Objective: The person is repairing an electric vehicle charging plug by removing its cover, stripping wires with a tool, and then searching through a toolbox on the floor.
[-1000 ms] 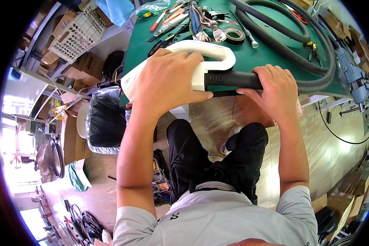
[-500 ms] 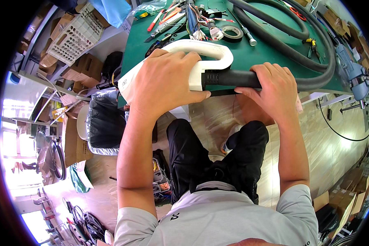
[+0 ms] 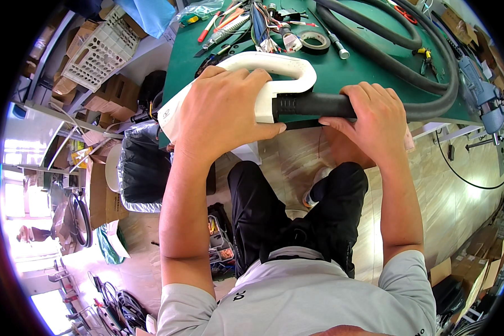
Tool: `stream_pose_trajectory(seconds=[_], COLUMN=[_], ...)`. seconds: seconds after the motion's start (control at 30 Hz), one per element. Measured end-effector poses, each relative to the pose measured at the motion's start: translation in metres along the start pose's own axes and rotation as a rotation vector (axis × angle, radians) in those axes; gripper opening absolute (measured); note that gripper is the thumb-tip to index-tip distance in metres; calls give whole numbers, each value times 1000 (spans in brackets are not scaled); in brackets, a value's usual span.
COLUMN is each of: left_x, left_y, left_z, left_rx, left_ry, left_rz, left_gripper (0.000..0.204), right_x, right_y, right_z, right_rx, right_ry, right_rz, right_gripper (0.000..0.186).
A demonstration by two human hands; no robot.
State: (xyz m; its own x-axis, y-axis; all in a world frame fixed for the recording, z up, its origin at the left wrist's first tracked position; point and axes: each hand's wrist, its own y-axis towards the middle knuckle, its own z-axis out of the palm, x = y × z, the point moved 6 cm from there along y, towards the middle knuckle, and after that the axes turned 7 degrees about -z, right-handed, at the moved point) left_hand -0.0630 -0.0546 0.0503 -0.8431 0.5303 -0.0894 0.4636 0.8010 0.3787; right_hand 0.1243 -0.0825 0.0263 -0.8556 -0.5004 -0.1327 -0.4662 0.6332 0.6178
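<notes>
My left hand (image 3: 224, 112) is wrapped over the body of a white plastic plug with a loop handle (image 3: 294, 71), held at the front edge of the green table. A black sleeve and thick black cable (image 3: 319, 105) run out of the white body to the right. My right hand (image 3: 374, 115) grips this cable, thumb stretched toward a thin black strip (image 3: 302, 125) below it. The cable continues into large coils (image 3: 425, 75) on the table.
The green table (image 3: 341, 78) also holds wire bundles (image 3: 263, 25), tape rolls (image 3: 313, 42), tools and red scissors (image 3: 404, 15). A white crate (image 3: 101, 47) and boxes stand at left, a black-lined bin (image 3: 145, 168) below, a blue-grey vise (image 3: 485, 103) at right.
Both hands and the white plug with its cable have shifted slightly to the left and up in the view. My grip looks the same.
</notes>
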Motion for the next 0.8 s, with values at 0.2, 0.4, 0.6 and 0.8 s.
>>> stream_pose_trajectory(seconds=[0.2, 0.4, 0.6, 0.8], left_x=[0, 0, 0, 0], left_y=[0, 0, 0, 0], left_z=[0, 1, 1, 0], left_rx=[4, -22, -36, 16], left_ry=[-6, 14, 17, -5], left_rz=[-2, 24, 35, -4], left_gripper=[54, 48, 46, 53], right_x=[-1, -1, -1, -1], right_y=[-1, 0, -1, -1], right_z=[1, 0, 0, 1], right_rx=[52, 43, 47, 50], right_ry=[12, 10, 7, 10], right_rz=[24, 21, 25, 24], right_gripper=[44, 45, 45, 45])
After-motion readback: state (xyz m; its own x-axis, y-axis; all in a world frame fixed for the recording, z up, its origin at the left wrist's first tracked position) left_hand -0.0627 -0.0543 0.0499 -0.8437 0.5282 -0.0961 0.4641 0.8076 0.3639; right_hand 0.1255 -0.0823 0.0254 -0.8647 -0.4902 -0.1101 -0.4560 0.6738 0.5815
